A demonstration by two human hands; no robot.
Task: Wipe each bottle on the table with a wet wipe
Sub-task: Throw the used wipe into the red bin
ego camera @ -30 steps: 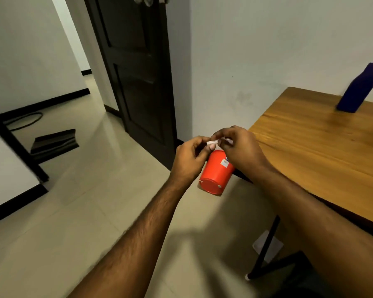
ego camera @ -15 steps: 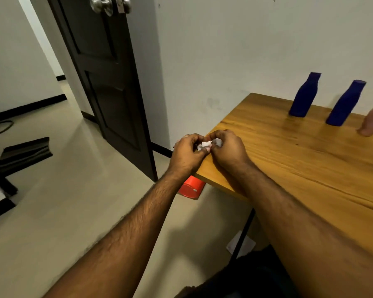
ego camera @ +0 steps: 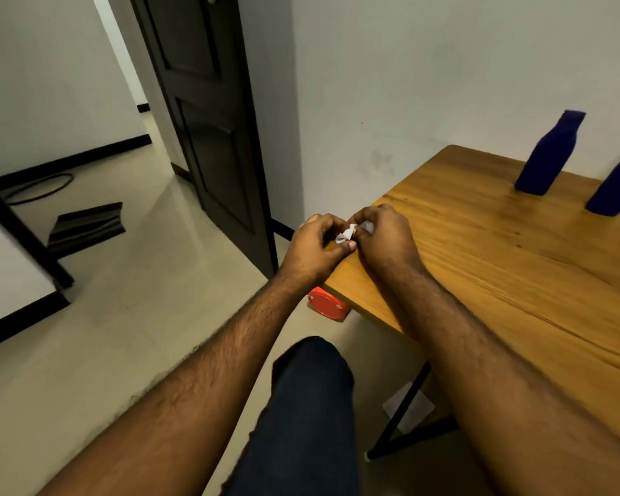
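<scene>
Wet wipe (ego camera: 345,233) pinched between left hand (ego camera: 310,249) and right hand (ego camera: 383,238) – no readable labels, two blue bottles (ego camera: 548,155) on wooden counter (ego camera: 498,266), dark door (ego camera: 208,112), tiled floor (ego camera: 129,327)

Dark panelled door (ego camera: 208,137), standing at far centre beside the white wall (ego camera: 426,66). On the pale tiled floor (ego camera: 104,334) at left lie a folded black object (ego camera: 86,226) and, farther off, a dark cable loop (ego camera: 38,187). A white sheet (ego camera: 408,406) lies on the floor at near right, partly crossed by a black metal leg (ego camera: 401,413).
</scene>
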